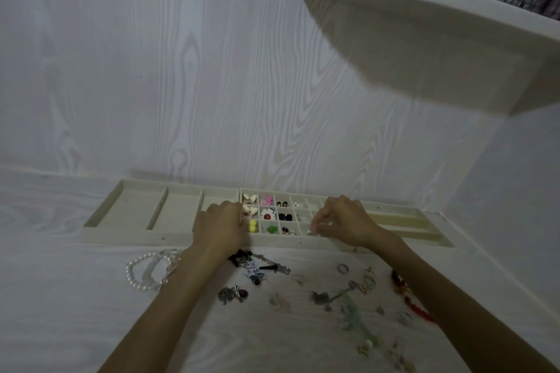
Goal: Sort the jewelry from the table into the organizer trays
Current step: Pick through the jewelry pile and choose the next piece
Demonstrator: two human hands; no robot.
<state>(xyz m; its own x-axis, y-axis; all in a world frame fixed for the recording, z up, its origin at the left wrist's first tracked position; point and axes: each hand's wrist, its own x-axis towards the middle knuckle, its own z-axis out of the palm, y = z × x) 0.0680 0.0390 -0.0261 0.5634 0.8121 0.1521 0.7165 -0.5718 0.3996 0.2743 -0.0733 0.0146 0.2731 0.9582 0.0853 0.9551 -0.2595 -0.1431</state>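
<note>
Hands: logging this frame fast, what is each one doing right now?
Left hand: fingers curled at the grid tray; what it holds cannot be told.
Right hand: pinches a small silvery piece.

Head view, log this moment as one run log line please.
left hand at grid tray left edge | right hand fingers pinch small piece over grid tray | pearl bracelets, ring unsorted on table

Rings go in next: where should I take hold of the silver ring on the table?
Pinch the ring across its band from straight above. It seems to lie flat, apart from the other pieces, so fingers can likely close on opposite edges without snagging the chain to its right.
</note>
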